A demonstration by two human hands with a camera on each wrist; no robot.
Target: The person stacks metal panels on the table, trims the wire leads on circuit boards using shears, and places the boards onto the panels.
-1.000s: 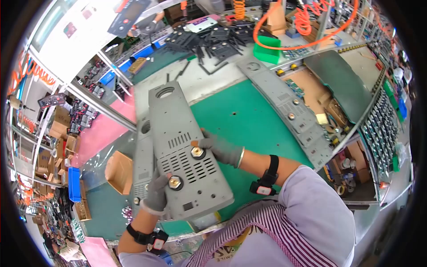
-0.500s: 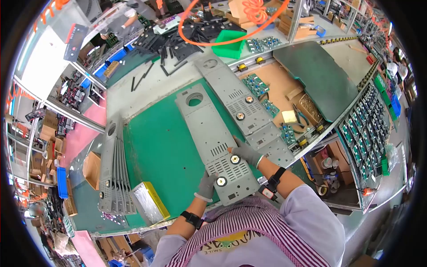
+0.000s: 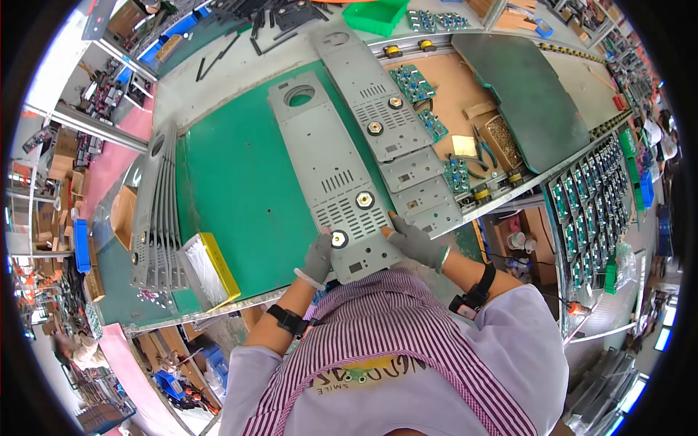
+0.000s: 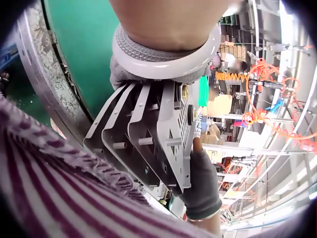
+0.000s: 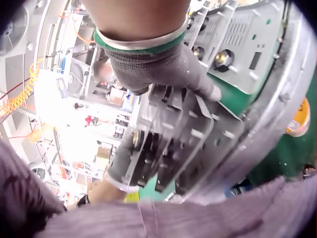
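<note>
Several long grey perforated metal panels [image 3: 314, 156] lie one over another at the mat's near edge, slightly fanned in the left wrist view. Gripping their left side near a brass fitting is my left hand [image 3: 318, 258], gloved in grey. On the right side, my right hand [image 3: 418, 243] holds the near corner, thumb on top. In the left wrist view the stacked panels [image 4: 156, 126] show bent edges and pegs, with the right hand [image 4: 202, 181] across from the left. Under the right hand [image 5: 153, 69], part of the panels [image 5: 173, 129] is blurred. Most fingertips are hidden.
More panels [image 3: 367, 91] lie overlapped just to the right; another row [image 3: 156, 218] leans at the left, beside a yellow-edged box [image 3: 218, 265]. Circuit boards [image 3: 413, 83] and pliers [image 3: 488, 151] are farther right. A metal rim [image 4: 47, 74] borders the green mat [image 3: 233, 167].
Both hands have carried the panels from the left row across the mat to beside the right-hand panels. The head view has also shifted.
</note>
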